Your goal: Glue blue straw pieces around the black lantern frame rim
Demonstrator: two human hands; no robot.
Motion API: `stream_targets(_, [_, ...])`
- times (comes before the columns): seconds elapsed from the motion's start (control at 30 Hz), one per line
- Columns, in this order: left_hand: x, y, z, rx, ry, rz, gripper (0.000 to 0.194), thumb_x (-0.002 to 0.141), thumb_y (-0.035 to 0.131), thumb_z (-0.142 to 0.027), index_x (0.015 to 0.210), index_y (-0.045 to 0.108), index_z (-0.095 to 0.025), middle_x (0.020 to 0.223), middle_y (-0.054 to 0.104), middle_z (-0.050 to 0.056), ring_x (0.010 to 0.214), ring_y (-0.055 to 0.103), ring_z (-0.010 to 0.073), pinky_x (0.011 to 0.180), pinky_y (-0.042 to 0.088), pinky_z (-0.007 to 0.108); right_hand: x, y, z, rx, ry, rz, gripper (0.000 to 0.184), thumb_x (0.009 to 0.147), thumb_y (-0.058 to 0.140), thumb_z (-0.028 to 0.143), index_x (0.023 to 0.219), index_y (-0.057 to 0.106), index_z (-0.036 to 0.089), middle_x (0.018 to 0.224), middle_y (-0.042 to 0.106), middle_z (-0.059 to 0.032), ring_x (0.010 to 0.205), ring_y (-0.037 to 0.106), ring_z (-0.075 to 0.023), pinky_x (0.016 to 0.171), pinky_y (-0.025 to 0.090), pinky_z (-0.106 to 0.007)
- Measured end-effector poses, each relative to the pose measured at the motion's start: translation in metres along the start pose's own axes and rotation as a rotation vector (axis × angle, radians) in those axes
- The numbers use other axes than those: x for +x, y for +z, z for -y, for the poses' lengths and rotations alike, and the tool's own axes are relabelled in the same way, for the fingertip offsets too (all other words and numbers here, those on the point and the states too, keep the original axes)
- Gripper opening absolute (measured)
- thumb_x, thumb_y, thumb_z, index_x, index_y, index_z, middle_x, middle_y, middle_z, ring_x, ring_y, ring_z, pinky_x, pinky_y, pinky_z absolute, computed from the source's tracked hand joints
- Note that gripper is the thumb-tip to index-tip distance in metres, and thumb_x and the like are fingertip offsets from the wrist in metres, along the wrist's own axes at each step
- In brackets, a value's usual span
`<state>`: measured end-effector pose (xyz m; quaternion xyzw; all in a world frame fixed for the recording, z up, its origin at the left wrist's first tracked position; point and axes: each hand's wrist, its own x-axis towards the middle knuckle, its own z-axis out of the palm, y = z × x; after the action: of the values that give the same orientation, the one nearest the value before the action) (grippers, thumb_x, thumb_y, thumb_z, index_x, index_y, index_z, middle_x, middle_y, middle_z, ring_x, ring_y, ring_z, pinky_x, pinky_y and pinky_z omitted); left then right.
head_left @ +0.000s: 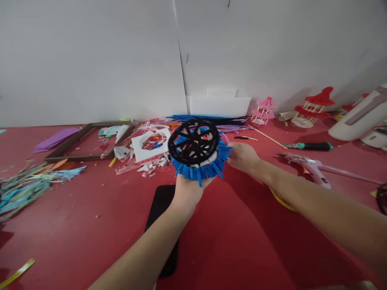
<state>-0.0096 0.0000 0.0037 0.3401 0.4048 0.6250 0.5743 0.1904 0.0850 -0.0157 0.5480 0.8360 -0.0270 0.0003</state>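
Note:
A handmade craft piece hangs over the middle of the table, with a black spoked wheel (pixel 193 141) on top and a ring of short blue fuzzy strips (pixel 198 173) fanning out below it. They look like pipe cleaners. My left hand (pixel 190 191) grips the piece from underneath, its fingers mostly hidden behind the blue strips. At the right edge of the fringe, my right hand (pixel 243 156) is closed, with its fingertips pinching the end of a blue strip. Beneath my left forearm lies a black phone (pixel 161 205).
Paper scraps and a white cut-out frame (pixel 151 144) lie beyond the piece. Right of my hands are a glue gun (pixel 311 165), a utility knife (pixel 314 146) and small pink (pixel 264 111) and red pagodas (pixel 313 108). A brown frame (pixel 75 139) and loose pipe cleaners (pixel 27 187) lie left.

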Motion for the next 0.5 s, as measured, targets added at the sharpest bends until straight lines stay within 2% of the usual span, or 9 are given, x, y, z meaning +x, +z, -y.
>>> stream_targets(0.07, [0.002, 0.002, -0.001, 0.042, 0.056, 0.025, 0.049, 0.056, 0.095, -0.012, 0.099, 0.075, -0.024, 0.119, 0.080, 0.005, 0.131, 0.067, 0.0338, 0.119, 0.048, 0.051, -0.003, -0.006, -0.002, 0.019, 0.042, -0.006, 0.037, 0.100, 0.065, 0.043, 0.130, 0.063, 0.020, 0.132, 0.065, -0.0097, 0.112, 0.067, -0.0229, 0.095, 0.060, -0.045])
stream_targets(0.13, [0.004, 0.004, -0.001, 0.013, 0.039, 0.010, 0.042, 0.062, 0.094, -0.016, 0.099, 0.074, -0.023, 0.124, 0.078, 0.007, 0.130, 0.068, 0.0332, 0.116, 0.051, 0.050, -0.006, -0.011, -0.005, 0.056, 0.034, -0.014, 0.034, 0.100, 0.065, 0.042, 0.125, 0.065, 0.019, 0.128, 0.067, -0.0089, 0.110, 0.068, -0.0221, 0.095, 0.060, -0.045])
stream_targets(0.23, [0.007, 0.004, -0.001, -0.043, 0.028, -0.019, 0.041, 0.062, 0.095, -0.016, 0.097, 0.074, -0.022, 0.127, 0.078, 0.007, 0.129, 0.069, 0.0320, 0.112, 0.055, 0.046, -0.010, -0.016, -0.012, 0.130, -0.035, -0.039, 0.019, 0.100, 0.063, 0.024, 0.116, 0.071, 0.018, 0.122, 0.074, -0.0083, 0.114, 0.070, -0.0222, 0.103, 0.057, -0.045])
stream_targets(0.33, [0.008, 0.002, -0.001, -0.062, 0.037, -0.015, 0.044, 0.061, 0.096, -0.015, 0.098, 0.075, -0.022, 0.127, 0.078, 0.007, 0.129, 0.069, 0.0320, 0.111, 0.057, 0.045, -0.013, -0.017, -0.021, 0.210, -0.083, -0.086, 0.032, 0.095, 0.053, 0.007, 0.115, 0.075, 0.019, 0.123, 0.077, -0.0098, 0.119, 0.071, -0.0246, 0.110, 0.053, -0.041])
stream_targets(0.43, [0.008, 0.002, -0.002, -0.058, 0.032, -0.006, 0.044, 0.061, 0.096, -0.015, 0.099, 0.075, -0.023, 0.119, 0.080, 0.006, 0.128, 0.069, 0.0326, 0.111, 0.057, 0.048, -0.018, -0.017, -0.027, 0.297, -0.097, -0.148, 0.040, 0.096, 0.046, 0.008, 0.126, 0.071, 0.019, 0.123, 0.078, -0.0113, 0.117, 0.073, -0.0263, 0.105, 0.056, -0.041])
stream_targets(0.5, [0.007, 0.002, -0.001, -0.028, 0.037, 0.004, 0.041, 0.062, 0.095, -0.017, 0.098, 0.076, -0.022, 0.114, 0.080, 0.006, 0.129, 0.069, 0.0328, 0.113, 0.055, 0.049, -0.025, -0.019, -0.026, 0.363, -0.102, -0.187, 0.044, 0.098, 0.043, 0.012, 0.139, 0.061, 0.017, 0.121, 0.079, -0.0126, 0.113, 0.075, -0.0264, 0.099, 0.059, -0.041])
